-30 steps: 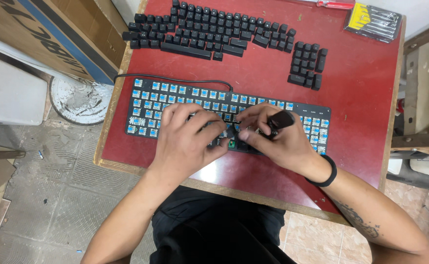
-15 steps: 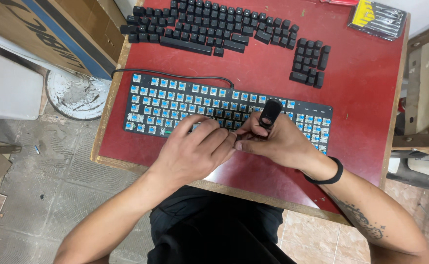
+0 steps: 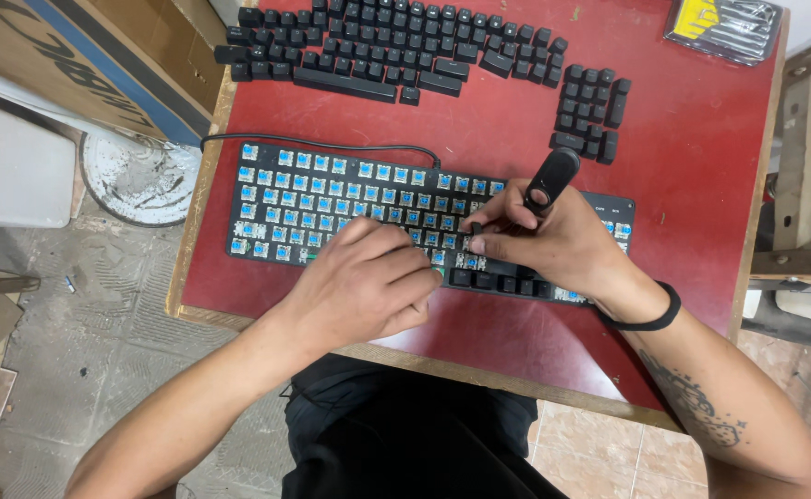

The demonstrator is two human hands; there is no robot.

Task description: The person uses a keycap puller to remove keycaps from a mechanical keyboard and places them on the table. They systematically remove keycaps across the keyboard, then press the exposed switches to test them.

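A black keyboard (image 3: 332, 199) with its keycaps off shows rows of blue switches on the red table (image 3: 701, 176). My right hand (image 3: 553, 245) grips a black pen-shaped tool (image 3: 550, 180), its tip pressed among the switches near the keyboard's lower middle. My left hand (image 3: 359, 291) lies curled over the keyboard's front edge, fingertips close to the tool tip; whether it holds anything is hidden. Removed black keycaps (image 3: 396, 46) lie laid out in keyboard order at the far side, with a smaller group (image 3: 590, 111) to their right.
A black cable (image 3: 322, 143) runs from the keyboard's back edge. A clear packet with a yellow card (image 3: 724, 28) sits at the far right corner. Cardboard boxes (image 3: 82, 65) and a round white base (image 3: 138, 180) stand on the floor left.
My left hand slid from on top of the switches toward the keyboard's front edge. The right hand tilted the black tool more upright and set its tip a little further right.
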